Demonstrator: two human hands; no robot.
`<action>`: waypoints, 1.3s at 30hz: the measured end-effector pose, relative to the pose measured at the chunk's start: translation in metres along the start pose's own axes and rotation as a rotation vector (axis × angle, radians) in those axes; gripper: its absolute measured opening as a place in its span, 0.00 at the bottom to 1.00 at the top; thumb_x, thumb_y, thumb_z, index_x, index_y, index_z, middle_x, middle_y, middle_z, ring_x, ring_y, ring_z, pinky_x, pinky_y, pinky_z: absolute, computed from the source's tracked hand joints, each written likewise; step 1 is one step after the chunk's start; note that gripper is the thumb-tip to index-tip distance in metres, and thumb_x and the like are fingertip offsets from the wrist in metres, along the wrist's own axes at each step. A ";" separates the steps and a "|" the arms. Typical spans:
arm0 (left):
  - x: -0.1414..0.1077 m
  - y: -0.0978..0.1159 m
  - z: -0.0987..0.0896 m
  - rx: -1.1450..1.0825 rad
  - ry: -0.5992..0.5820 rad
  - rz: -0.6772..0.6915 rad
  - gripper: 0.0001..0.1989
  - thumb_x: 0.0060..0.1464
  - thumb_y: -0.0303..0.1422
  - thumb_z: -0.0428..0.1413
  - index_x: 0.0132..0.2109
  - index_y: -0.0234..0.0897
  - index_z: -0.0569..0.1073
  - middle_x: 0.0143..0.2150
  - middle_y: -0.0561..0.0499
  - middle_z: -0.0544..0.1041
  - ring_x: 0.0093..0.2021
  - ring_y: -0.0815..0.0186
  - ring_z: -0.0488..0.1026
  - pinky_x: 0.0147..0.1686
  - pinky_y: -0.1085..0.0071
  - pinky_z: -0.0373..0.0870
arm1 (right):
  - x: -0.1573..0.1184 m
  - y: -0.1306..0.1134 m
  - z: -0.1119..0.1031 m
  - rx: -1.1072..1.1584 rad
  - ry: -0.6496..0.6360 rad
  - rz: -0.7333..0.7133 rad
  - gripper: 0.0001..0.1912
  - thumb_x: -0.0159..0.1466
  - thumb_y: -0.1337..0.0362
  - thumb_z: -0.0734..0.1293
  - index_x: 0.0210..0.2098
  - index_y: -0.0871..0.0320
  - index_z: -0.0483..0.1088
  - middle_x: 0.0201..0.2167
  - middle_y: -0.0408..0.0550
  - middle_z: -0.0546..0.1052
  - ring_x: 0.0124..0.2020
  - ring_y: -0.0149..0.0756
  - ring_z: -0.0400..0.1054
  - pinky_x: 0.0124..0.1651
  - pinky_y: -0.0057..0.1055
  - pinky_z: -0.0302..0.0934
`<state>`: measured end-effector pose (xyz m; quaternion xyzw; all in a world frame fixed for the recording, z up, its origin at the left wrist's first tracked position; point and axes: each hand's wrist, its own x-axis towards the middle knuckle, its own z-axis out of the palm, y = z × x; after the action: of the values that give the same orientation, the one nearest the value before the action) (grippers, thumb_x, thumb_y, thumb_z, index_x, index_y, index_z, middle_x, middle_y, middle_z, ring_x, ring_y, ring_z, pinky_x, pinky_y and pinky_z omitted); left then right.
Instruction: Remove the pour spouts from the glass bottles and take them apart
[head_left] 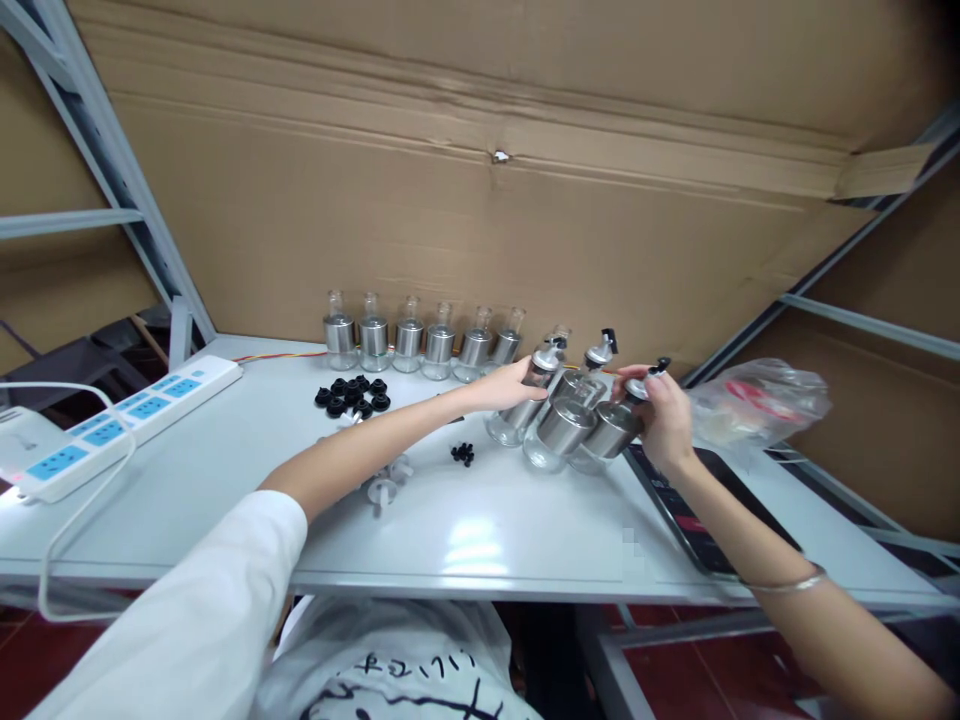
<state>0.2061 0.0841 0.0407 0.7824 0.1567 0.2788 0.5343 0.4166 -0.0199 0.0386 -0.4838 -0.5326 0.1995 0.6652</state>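
Note:
My left hand [510, 388] is closed round the neck of a glass bottle with a steel sleeve [516, 418] and a pourer top. On the right, my right hand [664, 412] is closed round the top of another steel-sleeved bottle [613, 430], just under its black spout. Between the two hands stands a similar bottle [566, 428], tilted in view, and behind it is a bottle whose pourer spout [602, 348] has a black tip. My fingers partly hide both held necks.
Several sleeved bottles without pourers [407, 335] line the cardboard wall. Black caps [352, 396], small black parts [463, 454] and translucent plastic pieces [382, 490] lie left of centre. A power strip [161, 408] is far left; a dark phone-like device [720, 510] and plastic bag [757, 400] lie right.

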 end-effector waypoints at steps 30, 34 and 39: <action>-0.016 0.013 0.025 0.689 0.378 -0.136 0.21 0.52 0.38 0.57 0.49 0.32 0.61 0.50 0.39 0.74 0.53 0.50 0.71 0.52 0.55 0.64 | 0.001 0.022 -0.005 -0.150 -0.112 0.103 0.27 0.58 0.40 0.60 0.39 0.52 0.78 0.44 0.46 0.78 0.51 0.49 0.70 0.51 0.40 0.66; -0.014 0.009 0.017 0.500 0.259 -0.094 0.27 0.49 0.37 0.60 0.53 0.35 0.60 0.52 0.41 0.73 0.52 0.53 0.72 0.50 0.61 0.67 | 0.002 0.023 -0.005 -0.181 -0.120 0.082 0.26 0.60 0.40 0.59 0.40 0.50 0.78 0.41 0.46 0.79 0.51 0.50 0.70 0.50 0.40 0.67; -0.011 0.009 0.019 0.291 0.057 0.005 0.33 0.45 0.34 0.63 0.56 0.34 0.60 0.55 0.42 0.72 0.55 0.55 0.70 0.54 0.62 0.65 | 0.006 0.023 -0.001 -0.197 -0.098 0.069 0.25 0.60 0.40 0.60 0.45 0.47 0.76 0.42 0.44 0.79 0.52 0.51 0.69 0.51 0.44 0.66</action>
<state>0.2083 0.0600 0.0411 0.8438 0.2089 0.2766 0.4097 0.4255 -0.0053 0.0217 -0.5545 -0.5647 0.1923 0.5802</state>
